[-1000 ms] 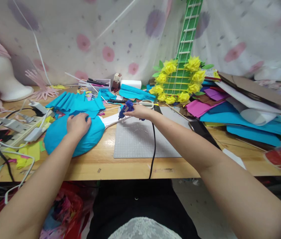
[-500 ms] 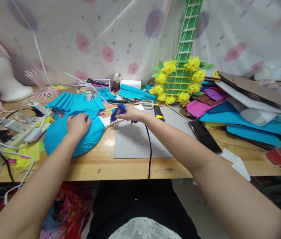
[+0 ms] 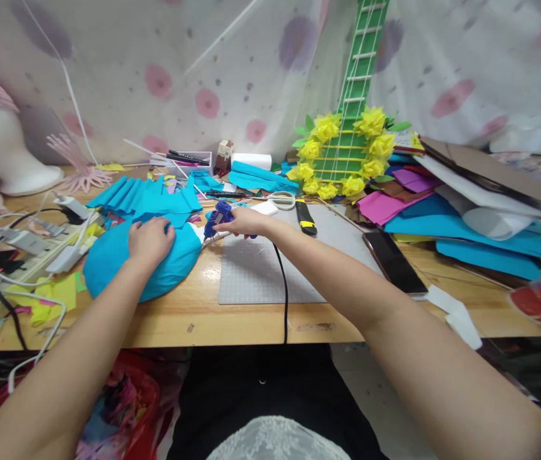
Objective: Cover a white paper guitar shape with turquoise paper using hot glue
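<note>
My left hand lies flat on a rounded shape covered in blue crepe paper, its fingers stretched out over the top. From the right end of that shape a white neck-like strip extends across the grey cutting mat. My right hand is wrapped round a blue hot glue gun, whose nozzle points down at the strip close to the blue body. Whether the nozzle touches the strip I cannot tell. The gun's black cord hangs over the table's front edge.
Loose blue crepe paper lies behind the blue shape. Scissors, a yellow-black utility knife and a phone are nearby. A green paper guitar with yellow flowers stands behind. Power strips crowd the left; paper sheets pile up right.
My right hand has moved the glue gun slightly left along the white strip, nearer the blue body. The cord has shifted left with it. My left hand has stayed in place.
</note>
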`<state>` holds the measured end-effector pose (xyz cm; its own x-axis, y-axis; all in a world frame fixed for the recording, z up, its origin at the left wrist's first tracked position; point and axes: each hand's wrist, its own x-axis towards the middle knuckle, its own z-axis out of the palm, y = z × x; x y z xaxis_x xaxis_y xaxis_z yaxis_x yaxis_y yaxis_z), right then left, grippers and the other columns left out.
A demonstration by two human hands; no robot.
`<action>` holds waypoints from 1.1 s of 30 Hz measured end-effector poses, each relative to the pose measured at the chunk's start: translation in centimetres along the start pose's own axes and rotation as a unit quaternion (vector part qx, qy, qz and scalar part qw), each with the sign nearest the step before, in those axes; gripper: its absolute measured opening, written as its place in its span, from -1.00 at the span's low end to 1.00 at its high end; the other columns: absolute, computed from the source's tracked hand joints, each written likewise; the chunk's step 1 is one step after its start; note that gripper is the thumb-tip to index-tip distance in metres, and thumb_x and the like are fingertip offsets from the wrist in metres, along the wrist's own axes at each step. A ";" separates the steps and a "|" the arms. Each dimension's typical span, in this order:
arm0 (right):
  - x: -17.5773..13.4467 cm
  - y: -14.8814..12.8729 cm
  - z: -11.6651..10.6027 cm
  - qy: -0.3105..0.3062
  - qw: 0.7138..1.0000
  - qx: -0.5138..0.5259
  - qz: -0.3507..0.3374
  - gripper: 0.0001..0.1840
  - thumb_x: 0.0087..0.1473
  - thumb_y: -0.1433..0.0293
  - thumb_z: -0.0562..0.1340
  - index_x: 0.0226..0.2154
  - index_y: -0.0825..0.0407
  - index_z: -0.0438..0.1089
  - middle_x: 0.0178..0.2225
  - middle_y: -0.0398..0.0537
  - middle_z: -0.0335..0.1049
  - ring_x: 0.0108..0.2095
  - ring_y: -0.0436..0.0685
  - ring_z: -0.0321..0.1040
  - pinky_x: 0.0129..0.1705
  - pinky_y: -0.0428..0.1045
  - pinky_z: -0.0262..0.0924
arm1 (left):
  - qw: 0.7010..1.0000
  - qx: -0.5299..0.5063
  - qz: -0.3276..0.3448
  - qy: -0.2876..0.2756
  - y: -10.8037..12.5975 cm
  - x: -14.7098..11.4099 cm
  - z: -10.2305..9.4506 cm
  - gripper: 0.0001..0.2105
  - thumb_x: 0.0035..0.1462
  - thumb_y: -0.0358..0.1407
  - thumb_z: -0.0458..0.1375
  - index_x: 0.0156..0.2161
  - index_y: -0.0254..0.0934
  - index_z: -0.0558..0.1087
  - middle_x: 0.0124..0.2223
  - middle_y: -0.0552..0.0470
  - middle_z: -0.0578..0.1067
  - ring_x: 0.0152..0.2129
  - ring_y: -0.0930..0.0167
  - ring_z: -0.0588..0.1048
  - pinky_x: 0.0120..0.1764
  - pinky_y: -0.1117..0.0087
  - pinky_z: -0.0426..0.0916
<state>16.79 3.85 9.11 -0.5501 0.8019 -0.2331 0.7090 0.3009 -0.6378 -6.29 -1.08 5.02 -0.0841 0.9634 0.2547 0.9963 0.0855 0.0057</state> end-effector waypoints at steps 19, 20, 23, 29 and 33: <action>-1.2 2.8 -2.4 0.031 0.999 -0.013 0.037 -0.56 -0.02 0.04 0.24 -0.24 0.05 0.36 -0.39 -0.07 0.38 -0.58 -0.06 0.27 -0.68 -0.19 0.18 | 1.000 0.012 0.000 -0.011 0.1 0.0 -0.1 -0.59 0.15 -0.22 -0.16 -0.06 -0.30 0.45 0.02 -0.17 0.47 -0.04 0.18 0.40 0.07 0.11 0.11; -1.2 3.0 -2.5 0.034 0.998 -0.013 0.044 -0.55 -0.02 0.04 0.24 -0.23 0.05 0.36 -0.40 -0.07 0.38 -0.58 -0.06 0.27 -0.68 -0.18 0.17 | 1.000 0.013 -0.001 -0.011 0.0 0.0 -0.1 -0.59 0.15 -0.22 -0.16 -0.06 -0.29 0.45 0.02 -0.17 0.47 -0.04 0.18 0.40 0.07 0.11 0.11; -1.3 3.6 -2.9 0.045 0.996 -0.021 0.070 -0.52 0.00 0.03 0.22 -0.20 0.07 0.36 -0.43 -0.06 0.37 -0.60 -0.06 0.27 -0.68 -0.17 0.17 | 1.000 0.013 -0.004 -0.011 0.0 0.1 0.0 -0.59 0.15 -0.22 -0.16 -0.05 -0.27 0.45 0.02 -0.16 0.47 -0.03 0.19 0.39 0.08 0.12 0.10; -1.8 4.4 -3.6 0.063 0.993 -0.034 0.090 -0.56 0.02 0.05 0.21 -0.24 0.10 0.38 -0.48 -0.07 0.34 -0.61 -0.05 0.26 -0.64 -0.14 0.21 | 1.000 0.012 0.000 -0.015 0.0 0.1 -0.1 -0.58 0.14 -0.22 -0.16 -0.05 -0.33 0.44 0.01 -0.21 0.47 -0.04 0.16 0.40 0.06 0.11 0.10; -2.4 4.6 -4.0 0.071 0.991 -0.039 0.102 -0.59 0.04 0.09 0.21 -0.25 0.10 0.39 -0.46 -0.06 0.33 -0.58 -0.04 0.26 -0.66 -0.14 0.21 | 1.000 0.025 -0.001 -0.016 0.0 0.2 -0.1 -0.59 0.14 -0.22 -0.16 -0.06 -0.30 0.44 0.00 -0.18 0.48 -0.04 0.18 0.40 0.06 0.13 0.10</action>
<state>23.12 5.40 9.70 -0.3273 0.9132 -0.2427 0.8348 0.1592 -0.5271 -6.31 -0.94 5.15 -0.0873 0.9709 0.2232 0.9941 0.0993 -0.0433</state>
